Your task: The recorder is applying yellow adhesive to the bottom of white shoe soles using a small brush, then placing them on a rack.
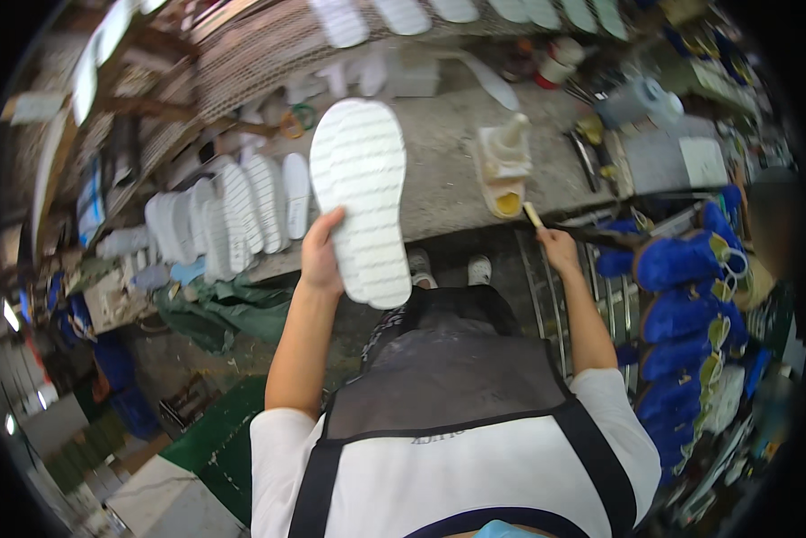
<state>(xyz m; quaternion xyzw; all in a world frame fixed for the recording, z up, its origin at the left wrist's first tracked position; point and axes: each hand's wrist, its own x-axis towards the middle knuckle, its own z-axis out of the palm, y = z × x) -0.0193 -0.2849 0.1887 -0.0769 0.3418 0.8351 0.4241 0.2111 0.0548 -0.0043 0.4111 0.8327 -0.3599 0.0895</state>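
Observation:
My left hand grips a white shoe sole by its edge. The sole is held up with its ridged face in view, over the front edge of the workbench. My right hand is closed round a small pale stick-like tool, perhaps a brush; its far end is too blurred to tell. The tool's tip lies just right of a whitish plastic container, which has yellow liquid at its near end. Whether tip and container touch, I cannot tell.
A row of white soles stands on the bench at left, with more soles on the mesh shelf above. At right hang or stand blue shoes on a metal rack. A translucent bottle lies at back right; green cloth hangs at left.

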